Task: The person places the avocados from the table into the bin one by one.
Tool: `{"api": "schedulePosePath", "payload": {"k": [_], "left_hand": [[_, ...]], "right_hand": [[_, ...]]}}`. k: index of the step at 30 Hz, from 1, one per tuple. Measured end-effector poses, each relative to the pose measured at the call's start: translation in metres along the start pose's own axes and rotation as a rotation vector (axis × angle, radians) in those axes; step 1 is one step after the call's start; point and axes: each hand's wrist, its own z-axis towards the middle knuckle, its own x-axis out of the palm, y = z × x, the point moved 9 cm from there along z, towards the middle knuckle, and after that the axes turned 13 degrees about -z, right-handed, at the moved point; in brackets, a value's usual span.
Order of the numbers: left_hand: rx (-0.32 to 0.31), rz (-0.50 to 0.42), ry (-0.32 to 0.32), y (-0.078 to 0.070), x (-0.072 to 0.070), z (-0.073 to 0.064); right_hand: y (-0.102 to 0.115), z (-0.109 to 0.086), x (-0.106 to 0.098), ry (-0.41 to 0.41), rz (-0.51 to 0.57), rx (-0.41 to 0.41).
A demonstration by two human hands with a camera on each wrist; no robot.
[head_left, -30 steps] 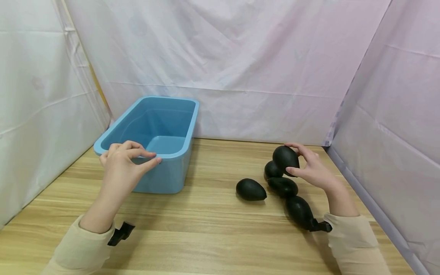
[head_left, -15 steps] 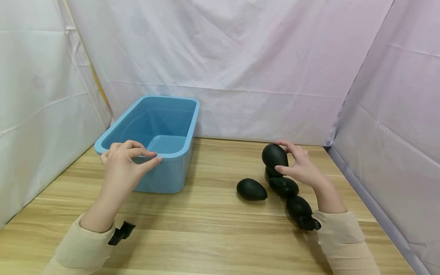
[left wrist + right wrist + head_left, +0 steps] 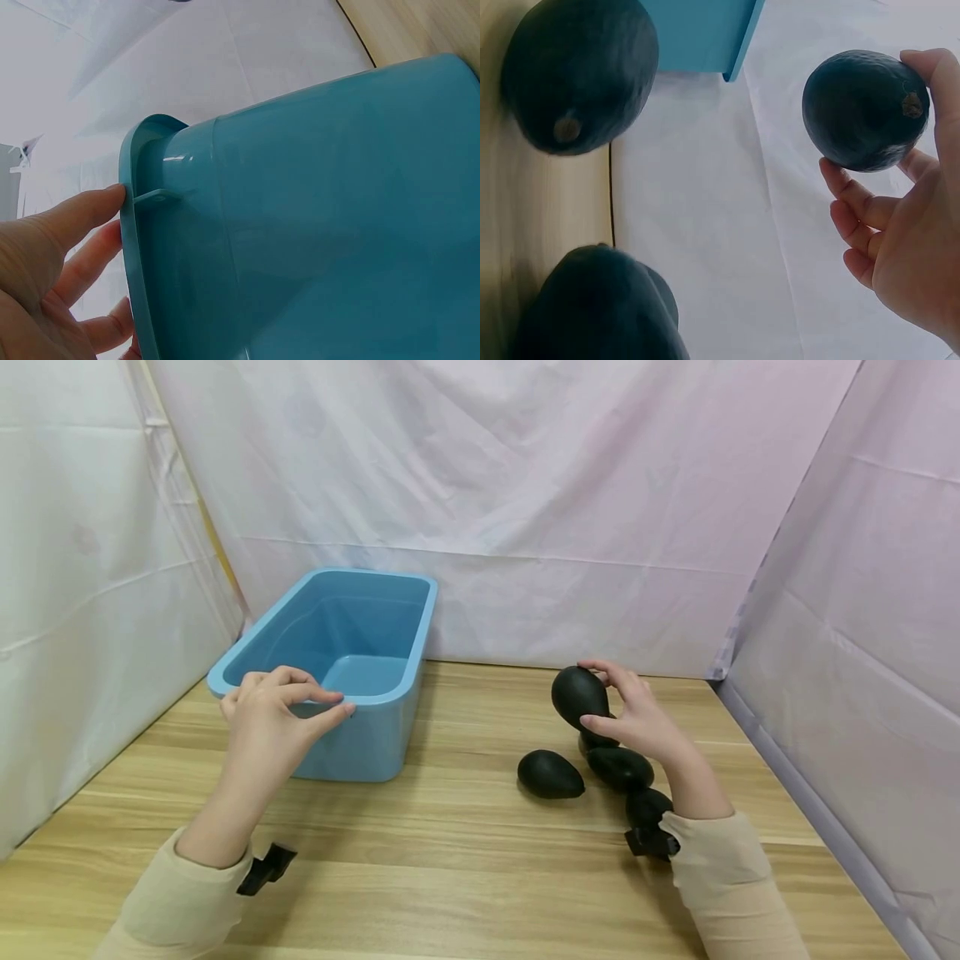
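A pale sheet is hanging behind the tub, and a wood-grain desk is supporting the tub.

Progress: the held fruit is being kept off the desk, well to the right of the tub. Four others are lying on the desk: the lone fruit nearest the tub on its right, then, farther right of it, the back fruit, middle fruit and front fruit in a slanting row. No fruit is showing on the visible part of the tub's floor. Handling is therefore appearing to be at an early stage: one piece picked up, four left.

Hands: the left hand is pinching the tub's near rim, thumb on the outer side. The right hand is gripping the held fruit, thumb and fingers spread only to its girth.

Differences from the earlier frame: the right hand and held fruit are now standing closer to the tub; the wrist mount is now covering part of the front fruit. The left hand, tub and lone fruit are showing no real change.
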Motion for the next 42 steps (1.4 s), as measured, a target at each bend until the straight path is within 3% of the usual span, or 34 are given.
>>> {"api": "schedulePosePath", "payload": {"k": [27, 35, 42], "left_hand": [[-0.035, -0.003, 0.012, 0.000, 0.000, 0.001], [-0.064, 0.011, 0.022, -0.001, 0.001, 0.002], [-0.086, 0.016, 0.035, 0.000, 0.001, 0.001]], "right_hand": [[0.033, 0.019, 0.001, -0.022, 0.122, -0.059], [0.076, 0.019, -0.013, -0.020, 0.182, -0.112], [0.095, 0.026, -0.013, -0.014, 0.214, -0.138]]}}
